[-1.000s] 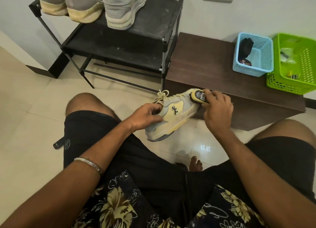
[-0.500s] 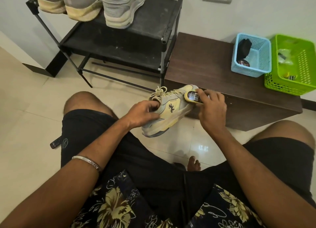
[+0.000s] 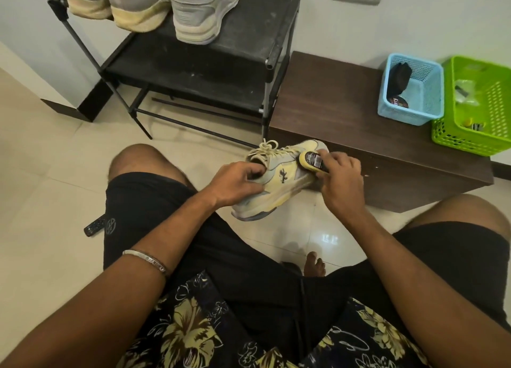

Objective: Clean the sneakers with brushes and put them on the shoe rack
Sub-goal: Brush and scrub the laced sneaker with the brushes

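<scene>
one pale yellow-and-grey laced sneaker (image 3: 279,174), before the dark wooden bench (image 3: 345,124): left hand (image 3: 237,184) fingers clamped on its collar to steady it; right hand (image 3: 338,174) fingers curled round the black sponge-edged brush (image 3: 311,160), pressed to its toe.

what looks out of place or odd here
A small black remote-like object lies on the pale tiled floor beside the person's left thigh, away from the baskets. It seems unrelated to the shoe cleaning. Nothing looks spilled or damaged.

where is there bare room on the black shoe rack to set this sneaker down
The black shoe rack has its top shelf free right of the grey sneaker, up to the end rail. The shelf's left side is crowded with shoes. The lower shelf looks bare.
</scene>
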